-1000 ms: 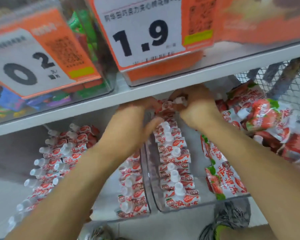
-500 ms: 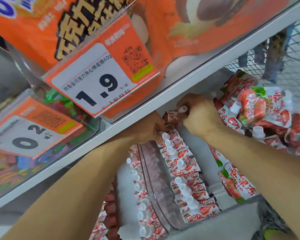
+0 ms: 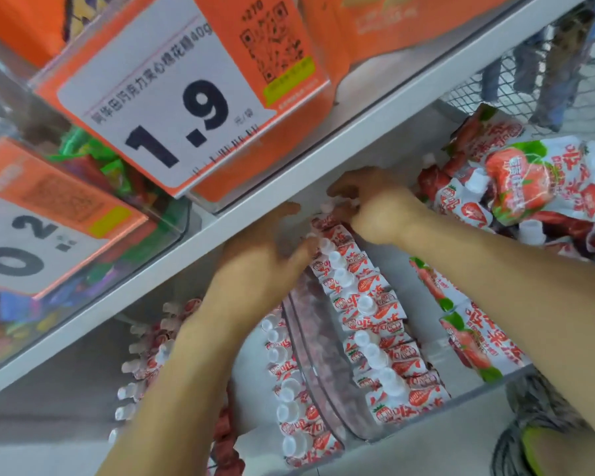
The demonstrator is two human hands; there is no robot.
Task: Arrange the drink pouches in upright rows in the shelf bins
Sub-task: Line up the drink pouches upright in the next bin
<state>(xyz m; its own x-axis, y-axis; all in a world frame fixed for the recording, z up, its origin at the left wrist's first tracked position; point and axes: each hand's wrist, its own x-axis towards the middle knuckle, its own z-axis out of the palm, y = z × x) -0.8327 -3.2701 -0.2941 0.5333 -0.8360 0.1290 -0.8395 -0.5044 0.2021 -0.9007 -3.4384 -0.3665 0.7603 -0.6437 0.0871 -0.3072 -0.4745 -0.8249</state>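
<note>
Reaching under the white shelf (image 3: 323, 159), both hands work at the far end of one upright row of drink pouches (image 3: 368, 317) in a clear bin (image 3: 327, 379). About ten capped pouches show in that row; a second row (image 3: 289, 389) stands just left of the bin wall, and more rows (image 3: 145, 359) lie further left, partly hidden by the forearm. The right hand (image 3: 375, 204) curls its grip, pinching the rearmost pouch top (image 3: 337, 209). The left hand (image 3: 265, 255) rests palm-down, fingers loosely spread, thumb touching a cap. Larger strawberry pouches (image 3: 529, 187) lie heaped at right. Two price tags (image 3: 172, 108) hang above.
</note>
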